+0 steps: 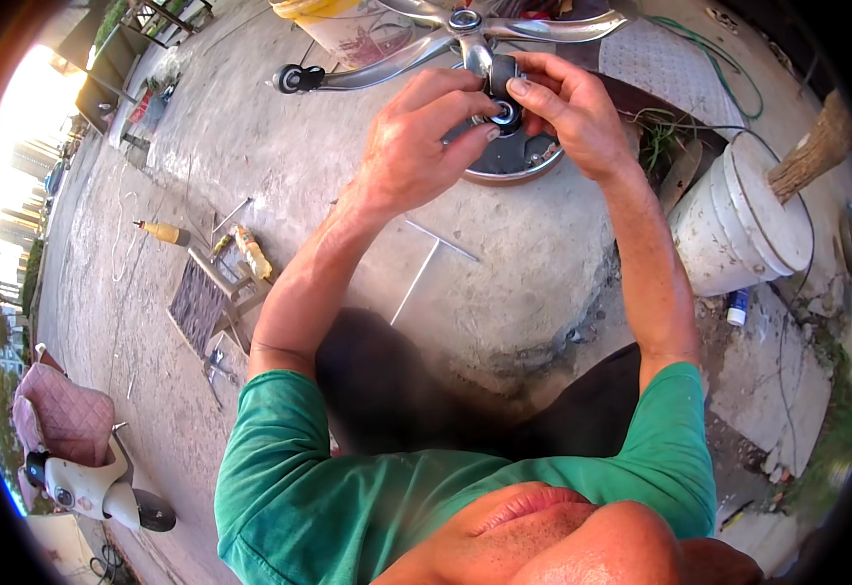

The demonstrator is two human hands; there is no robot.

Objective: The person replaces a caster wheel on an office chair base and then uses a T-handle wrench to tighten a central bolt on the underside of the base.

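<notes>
A chrome star-shaped chair base [396,60] stands in front of me at the top of the view, its curved legs spreading from a central hub. On the leg pointing toward me is a black caster wheel [503,76] with both my hands around it. My left hand [426,141] has its fingers bent around the caster's lower part, by a shiny ring. My right hand [572,107] pinches the wheel from the other side between thumb and fingers. Another black caster [297,79] sits on the left leg's end. Beneath my hands lies a round dark disc with a metal rim [514,175].
A T-shaped metal rod [433,258] lies on the concrete. To the left are a small low stool [206,297] and a yellow-handled tool [164,232]. A white bucket [728,229] stands right, beside a wooden post [816,146]. A scooter [84,458] is far left.
</notes>
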